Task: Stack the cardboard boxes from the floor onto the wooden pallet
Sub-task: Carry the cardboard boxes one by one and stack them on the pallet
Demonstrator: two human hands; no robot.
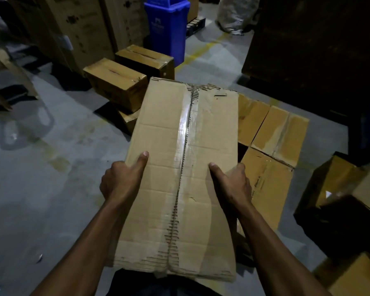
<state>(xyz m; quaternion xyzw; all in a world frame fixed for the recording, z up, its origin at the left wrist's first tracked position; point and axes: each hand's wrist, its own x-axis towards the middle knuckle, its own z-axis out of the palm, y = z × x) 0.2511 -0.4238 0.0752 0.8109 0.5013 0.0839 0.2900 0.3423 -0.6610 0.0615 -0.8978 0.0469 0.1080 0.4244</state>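
Observation:
I hold a long taped cardboard box (179, 167) up in front of my body, above the floor. My left hand (122, 180) grips its left edge, thumb on the top face and fingers hidden underneath. My right hand (233, 182) grips the right edge the same way. Below and to the right of the held box, several flat-lying boxes (280, 131) sit packed side by side, low down; what they rest on is hidden. Two smaller boxes (115, 82) stand on the floor ahead on the left, with another partly hidden below them. No pallet wood is visible.
A blue bin (167, 28) stands at the back centre. Tall cartons (73, 24) line the back left. A dark stack (312, 39) fills the right rear. More boxes (338, 189) sit at the right edge. Grey concrete floor (41, 178) spreads to the left.

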